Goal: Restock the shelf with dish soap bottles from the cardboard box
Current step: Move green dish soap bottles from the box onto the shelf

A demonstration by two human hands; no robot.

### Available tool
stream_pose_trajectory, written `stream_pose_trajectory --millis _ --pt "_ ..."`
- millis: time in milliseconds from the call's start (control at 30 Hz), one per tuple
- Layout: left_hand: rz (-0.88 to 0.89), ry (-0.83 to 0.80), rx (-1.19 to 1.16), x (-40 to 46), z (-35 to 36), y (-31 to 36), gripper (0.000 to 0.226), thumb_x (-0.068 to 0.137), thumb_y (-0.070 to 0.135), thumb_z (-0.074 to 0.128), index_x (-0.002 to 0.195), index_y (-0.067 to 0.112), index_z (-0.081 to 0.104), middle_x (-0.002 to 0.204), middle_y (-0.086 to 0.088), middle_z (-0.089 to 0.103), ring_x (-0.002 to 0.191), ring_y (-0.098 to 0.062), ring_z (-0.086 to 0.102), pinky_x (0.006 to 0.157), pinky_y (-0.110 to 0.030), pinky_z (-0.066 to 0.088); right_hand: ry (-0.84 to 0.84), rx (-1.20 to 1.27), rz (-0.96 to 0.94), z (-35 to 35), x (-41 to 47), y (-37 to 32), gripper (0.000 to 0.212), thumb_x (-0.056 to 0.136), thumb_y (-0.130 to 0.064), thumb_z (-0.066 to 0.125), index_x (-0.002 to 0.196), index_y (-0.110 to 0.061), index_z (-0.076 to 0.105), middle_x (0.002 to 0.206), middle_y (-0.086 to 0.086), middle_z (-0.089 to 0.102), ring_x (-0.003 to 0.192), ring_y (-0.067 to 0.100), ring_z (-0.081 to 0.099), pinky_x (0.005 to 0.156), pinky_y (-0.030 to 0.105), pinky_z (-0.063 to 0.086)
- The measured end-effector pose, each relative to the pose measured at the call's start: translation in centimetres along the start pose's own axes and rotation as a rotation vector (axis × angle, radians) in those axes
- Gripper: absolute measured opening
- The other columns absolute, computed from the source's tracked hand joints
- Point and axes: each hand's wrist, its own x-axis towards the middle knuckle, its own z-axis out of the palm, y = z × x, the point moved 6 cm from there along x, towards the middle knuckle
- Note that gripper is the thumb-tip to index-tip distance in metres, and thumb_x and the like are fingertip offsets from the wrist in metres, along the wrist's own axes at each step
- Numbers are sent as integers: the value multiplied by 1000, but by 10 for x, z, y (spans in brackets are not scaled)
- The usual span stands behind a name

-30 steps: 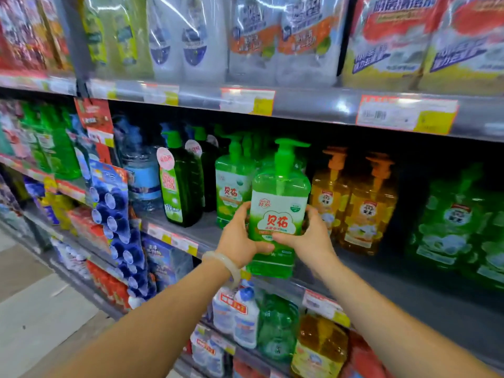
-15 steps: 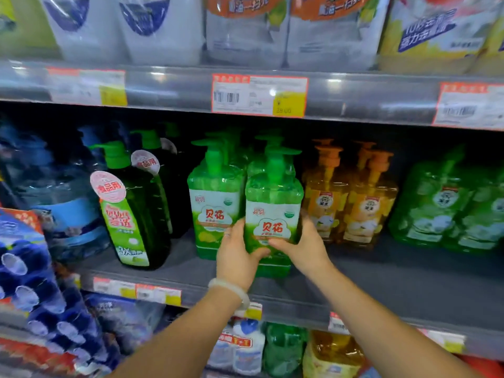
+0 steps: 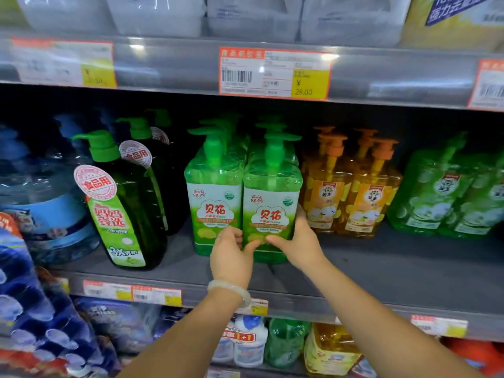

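A light-green pump bottle of dish soap (image 3: 271, 197) stands upright on the grey middle shelf (image 3: 381, 271), at the front of a row of the same bottles. My left hand (image 3: 230, 255) and my right hand (image 3: 298, 244) grip its lower part from either side, thumbs on the front label. A matching bottle (image 3: 214, 192) stands touching it on the left. The cardboard box is out of view.
Dark-green pump bottles (image 3: 128, 205) stand to the left, orange ones (image 3: 351, 192) and more green ones (image 3: 447, 192) to the right. A large blue water jug (image 3: 41, 203) sits far left. The shelf above carries price tags (image 3: 274, 73); a lower shelf holds more bottles.
The bottle went from held in the air in front of the shelf to standing on the shelf in line with its neighbour. Both hands slid lower on it, and the view moved closer.
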Motion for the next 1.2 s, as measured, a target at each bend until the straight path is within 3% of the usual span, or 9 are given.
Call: stream_pose_trajectory --millis 333,700,800,867,1033,1200 --pt "-55 10 87 7 0 -3 27 81 33 70 77 18 49 69 8 53 75 -20 56 62 -27 38 4 -9 19 9 14 4 91 76 -7 74 147 -17 18 132 6 56 122 24 53 96 28 40" --pt "-37 -1 65 8 4 0 29 84 29 68 78 11 46 69 0 54 71 -26 55 61 -31 43 -31 -12 51 8 19 5 91 79 -6 70 148 -16 11 136 9 53 125 26 49 101 31 39" --pt "-42 -4 66 5 3 2 20 88 28 63 84 13 50 78 -1 60 80 -29 61 67 -33 47 -12 -7 65 9 20 4 89 79 -5 70 147 -16 14 135 10 53 125 27 50 101 33 39" --pt "-38 -31 68 2 4 3 14 91 21 58 100 11 57 93 -5 67 91 -30 62 75 -34 48 14 -8 72 9 21 4 88 79 -6 70 147 -16 16 134 10 54 124 28 50 100 33 40" --pt "-9 -201 17 -14 17 3 37 92 3 47 129 6 51 118 -12 65 110 -27 59 96 -31 44 27 -28 96 11 17 2 87 81 -7 69 148 -14 14 132 11 55 123 29 51 99 33 41" --pt "13 -244 -8 -13 18 5 46 91 -3 44 133 15 48 121 -11 62 112 -25 57 90 -22 40 16 -21 103 11 20 1 86 81 -6 68 148 -14 13 134 10 54 124 27 50 100 32 40"
